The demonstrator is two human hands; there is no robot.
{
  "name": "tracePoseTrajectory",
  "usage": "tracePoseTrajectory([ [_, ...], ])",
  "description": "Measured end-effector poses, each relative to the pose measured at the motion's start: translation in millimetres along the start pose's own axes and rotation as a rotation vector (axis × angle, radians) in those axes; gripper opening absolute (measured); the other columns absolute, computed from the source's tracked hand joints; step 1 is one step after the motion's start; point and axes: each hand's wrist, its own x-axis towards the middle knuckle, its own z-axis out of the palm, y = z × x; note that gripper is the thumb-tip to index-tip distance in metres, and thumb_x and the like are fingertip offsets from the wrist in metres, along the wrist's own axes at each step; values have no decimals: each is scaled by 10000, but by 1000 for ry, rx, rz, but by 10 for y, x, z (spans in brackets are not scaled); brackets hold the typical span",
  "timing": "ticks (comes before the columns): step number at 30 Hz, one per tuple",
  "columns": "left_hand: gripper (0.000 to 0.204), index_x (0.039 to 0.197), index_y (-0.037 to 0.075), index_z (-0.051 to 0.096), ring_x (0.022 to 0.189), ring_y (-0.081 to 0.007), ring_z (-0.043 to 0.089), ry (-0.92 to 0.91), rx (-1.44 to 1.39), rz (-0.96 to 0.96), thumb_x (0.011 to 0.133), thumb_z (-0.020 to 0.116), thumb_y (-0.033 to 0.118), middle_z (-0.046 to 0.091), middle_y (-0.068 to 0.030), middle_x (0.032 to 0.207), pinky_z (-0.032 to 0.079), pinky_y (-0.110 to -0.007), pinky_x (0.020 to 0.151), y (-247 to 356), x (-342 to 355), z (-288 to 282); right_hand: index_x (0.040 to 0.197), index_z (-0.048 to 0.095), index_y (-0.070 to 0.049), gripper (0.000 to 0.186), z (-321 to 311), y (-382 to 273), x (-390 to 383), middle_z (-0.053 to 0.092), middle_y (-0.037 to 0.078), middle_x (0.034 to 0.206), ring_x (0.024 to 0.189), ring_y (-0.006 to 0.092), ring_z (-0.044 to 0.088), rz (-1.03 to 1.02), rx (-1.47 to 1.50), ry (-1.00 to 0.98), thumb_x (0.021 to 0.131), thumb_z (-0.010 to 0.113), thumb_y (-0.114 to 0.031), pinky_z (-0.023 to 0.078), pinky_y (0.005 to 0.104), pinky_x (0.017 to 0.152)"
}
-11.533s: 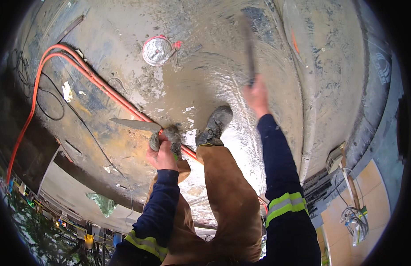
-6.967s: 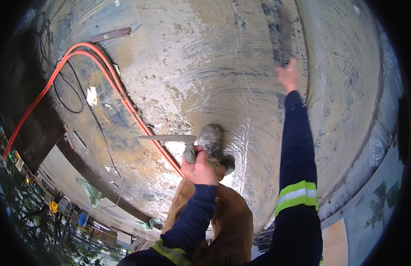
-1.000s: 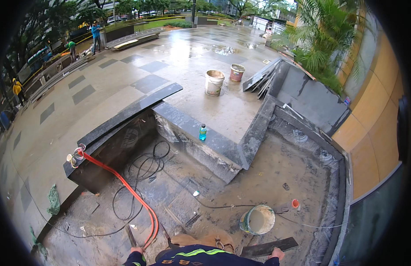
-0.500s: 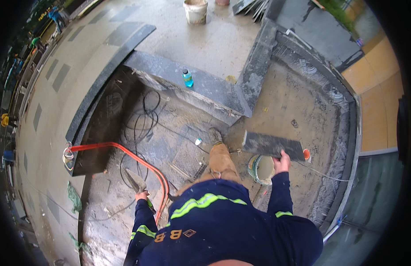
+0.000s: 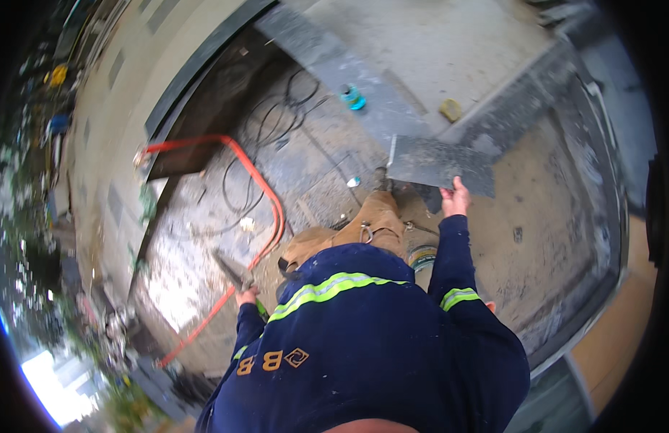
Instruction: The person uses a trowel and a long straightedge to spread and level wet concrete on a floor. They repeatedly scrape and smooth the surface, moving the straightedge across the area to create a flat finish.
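Observation:
My right hand [image 5: 456, 198] grips the near edge of a dark grey stone tile [image 5: 437, 164], thumb on top, holding it out flat ahead of me. The tile's far side overlaps the view of a grey stone ledge [image 5: 327, 61]; whether they touch I cannot tell. Low on the left, my left hand [image 5: 248, 294] is closed round the handle of a trowel [image 5: 229, 270], its blade pointing away from me. Partly hidden by my right arm and body is a bucket [image 5: 422, 257].
A bottle of blue liquid [image 5: 353, 98] stands on the ledge, with a yellowish lump [image 5: 450, 110] farther right. An orange hose [image 5: 259, 180] curves across the floor on the left, near looped black cable [image 5: 289, 115]. A raised wall [image 5: 204, 61] bounds the recess.
My view has turned and shifted. The tile in my right hand has moved forward, away from the bucket and toward the ledge. The trowel stays in my left hand.

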Motion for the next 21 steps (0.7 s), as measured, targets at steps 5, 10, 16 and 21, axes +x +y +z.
tracePoseTrajectory([
  [5,233,769,37,689,743,-232,641,64,-103,5,598,629,183,659,-130,709,476,-323,682,500,-711,36,1117,499,6,303,-174,9,401,559,126,1073,935,255,558,76,-35,-72,882,560,-174,497,408,786],
  [10,262,811,20,693,773,-205,637,147,-147,-152,568,606,67,673,-108,758,476,-296,723,660,-1213,106,1146,473,32,361,-267,41,356,518,143,1136,1013,282,510,194,-193,-66,891,544,-214,452,461,856],
  [16,222,768,37,689,681,-207,637,173,-127,-180,570,603,89,660,-102,678,486,-311,664,620,-1375,313,1197,409,34,389,-256,-95,418,493,218,1131,1029,342,496,227,-350,55,872,518,-150,464,464,872],
  [21,211,739,32,680,672,-249,642,156,-23,-86,632,628,207,641,-144,654,490,-341,654,42,-1235,479,1193,277,155,470,-436,-230,532,402,277,1196,1105,402,456,179,-130,-13,849,484,-91,462,472,921],
])
